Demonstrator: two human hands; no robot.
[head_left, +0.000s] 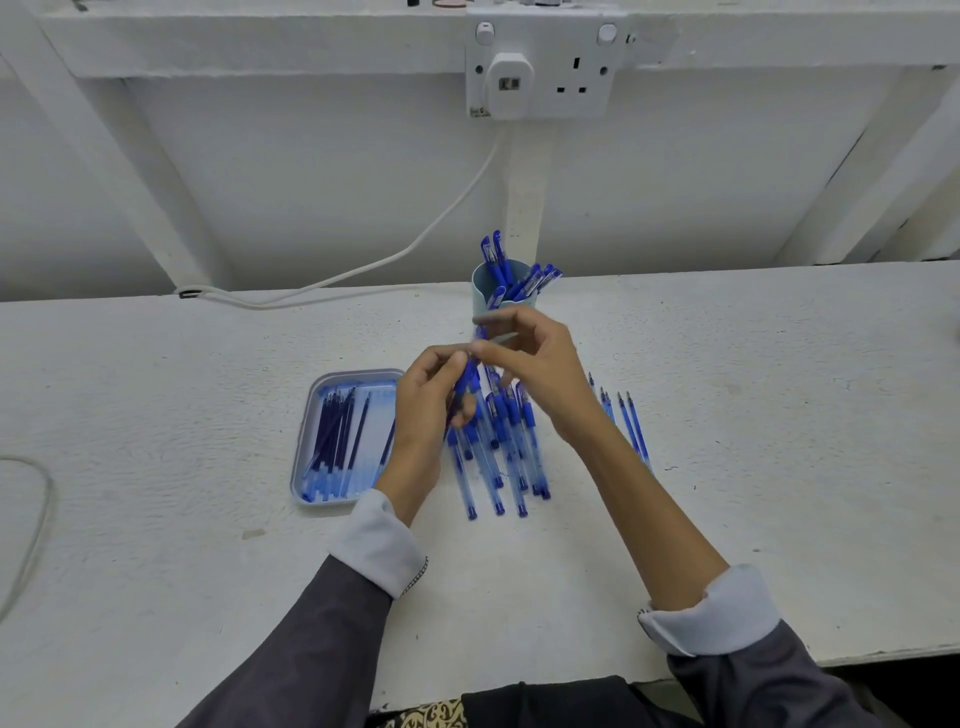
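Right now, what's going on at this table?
A person is working on blue pens. The left hand grips one pen while the right hand pinches its top end. Below them a pile of pens lies on the table. A tray at the left holds refills, and a cup behind holds capped pens.

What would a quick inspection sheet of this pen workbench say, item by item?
Surface: white table, rough, a few small marks.
Job's things: pen in the hands; pile of pens lying loose; tray holding refills; cup of pens; loose refills at right.
Clutter: nothing seen.
Hands: left hand grips the pen; right hand pinches its upper end.
Cables: white cable from charger down to the table; another cable at the left edge.
Surroundings: white wall, double socket.
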